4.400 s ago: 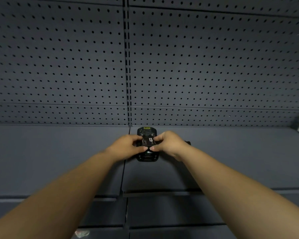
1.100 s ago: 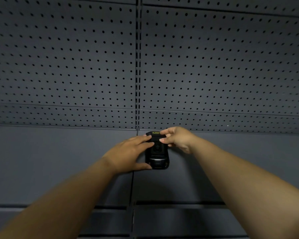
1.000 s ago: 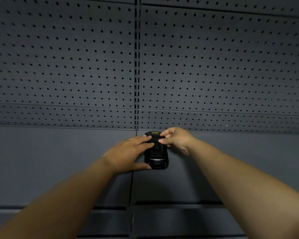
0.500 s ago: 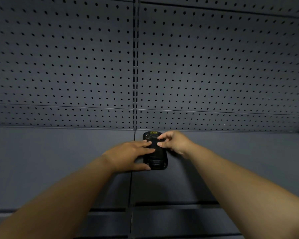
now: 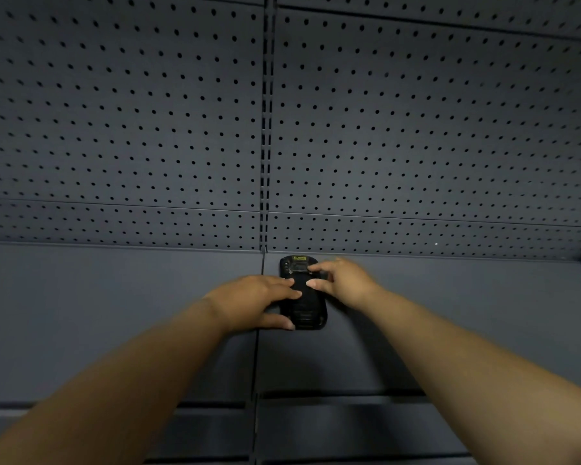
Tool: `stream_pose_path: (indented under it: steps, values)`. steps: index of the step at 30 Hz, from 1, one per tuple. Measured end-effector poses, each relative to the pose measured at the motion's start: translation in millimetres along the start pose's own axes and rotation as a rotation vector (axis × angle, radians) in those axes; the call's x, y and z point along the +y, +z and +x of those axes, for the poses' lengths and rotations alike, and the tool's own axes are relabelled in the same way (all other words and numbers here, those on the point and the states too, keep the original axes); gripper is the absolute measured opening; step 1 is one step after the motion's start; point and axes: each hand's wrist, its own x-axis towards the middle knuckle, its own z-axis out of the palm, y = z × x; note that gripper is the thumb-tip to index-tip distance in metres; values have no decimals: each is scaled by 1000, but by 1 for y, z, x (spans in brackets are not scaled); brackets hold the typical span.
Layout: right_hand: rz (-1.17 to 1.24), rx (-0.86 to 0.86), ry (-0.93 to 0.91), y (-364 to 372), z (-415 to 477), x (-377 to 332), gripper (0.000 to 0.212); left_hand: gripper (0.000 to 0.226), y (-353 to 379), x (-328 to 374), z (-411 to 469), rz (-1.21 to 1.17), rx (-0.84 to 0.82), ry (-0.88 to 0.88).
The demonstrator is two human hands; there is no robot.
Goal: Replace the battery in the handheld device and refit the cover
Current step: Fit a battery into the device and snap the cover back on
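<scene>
Head view: black, rounded plastic handheld device [image 5: 307, 305] lies flat on the dark grey metal shelf [image 5: 114, 313], near the pegboard. My left hand [image 5: 249, 302], fingers spread, clasps its left edge. My right hand [image 5: 344, 280] presses loosely curled fingertips [image 5: 311, 282] on its back.

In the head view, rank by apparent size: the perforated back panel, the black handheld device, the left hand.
1. Dark grey perforated back panel, by far.
2. Left hand and black handheld device look alike; hands cover part of the device, so unranked.
</scene>
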Motion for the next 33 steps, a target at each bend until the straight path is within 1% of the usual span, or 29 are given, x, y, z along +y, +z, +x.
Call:
stream_pose_path:
  steps: [2,10,17,22,25,27,31,33]
  values:
    - [-45,-2,4,1,-3,-1,49,64,0,0,0,-5,2,1]
    - [-81,13,44,-2,-3,-11,45,64,0,2,-1,-24,9,-10]
    - [14,28,108,2,-3,-12,43,66,-1,1,1,-30,6,-17]
    - [35,17,131,2,-4,-11,44,83,-10,0,7,25,12,-65]
    - [34,16,138,2,-4,-12,44,100,-16,-1,12,79,-58,-110]
    - [26,10,140,1,-5,-12,44,106,-19,-3,16,111,-107,-131]
    - [11,-4,146,0,-4,-14,44,111,-27,-3,25,158,-188,-150]
    - [6,-10,147,0,-4,-15,44,111,-29,-2,27,187,-198,-150]
